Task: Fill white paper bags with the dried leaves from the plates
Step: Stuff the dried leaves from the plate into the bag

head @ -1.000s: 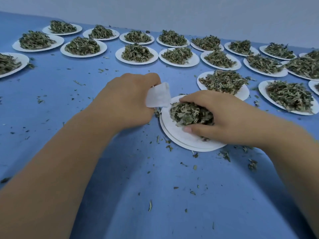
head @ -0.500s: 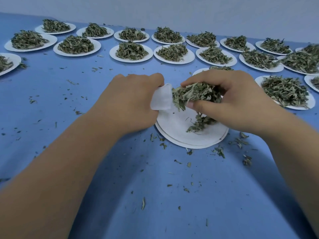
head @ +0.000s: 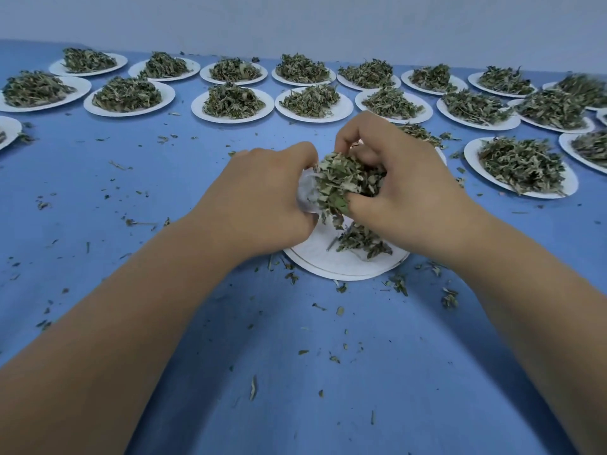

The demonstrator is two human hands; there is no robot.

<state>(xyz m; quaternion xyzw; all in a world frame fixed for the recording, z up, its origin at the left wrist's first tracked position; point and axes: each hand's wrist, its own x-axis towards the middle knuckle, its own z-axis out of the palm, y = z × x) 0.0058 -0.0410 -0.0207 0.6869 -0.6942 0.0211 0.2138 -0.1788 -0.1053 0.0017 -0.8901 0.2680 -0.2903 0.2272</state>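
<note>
Holding: I am watching the left hand curling its fingers round a small white paper bag, which is mostly hiding behind the knuckles.
Pinching: the right hand is squeezing a clump of dried green leaves between thumb and fingertips, and the clump is pressing against the bag's mouth.
Beneath: both hands are hovering over a stack of round white paper plates, where a small leftover heap of leaves is lying on the top plate.
Edges: the table's far edge is running just behind the farthest row of plates. The left and right edges are falling outside my view.
Open room: I am seeing free cloth between the forearms and a wide stretch to the left of the left hand. The right side is crowding in, with heaped white plates sitting near the right hand and one partly hiding behind it.
Surface: a blue table cover is lying flat, and loose leaf crumbs are lying scattered around the stack.
Room: a plain pale wall is rising directly behind the table.
Count: I am counting two hands, one bag and one stack whose plate number I cannot tell. I am counting about nineteen heaped plates, but the right end is blurring and running off frame, so that figure is not exact.
</note>
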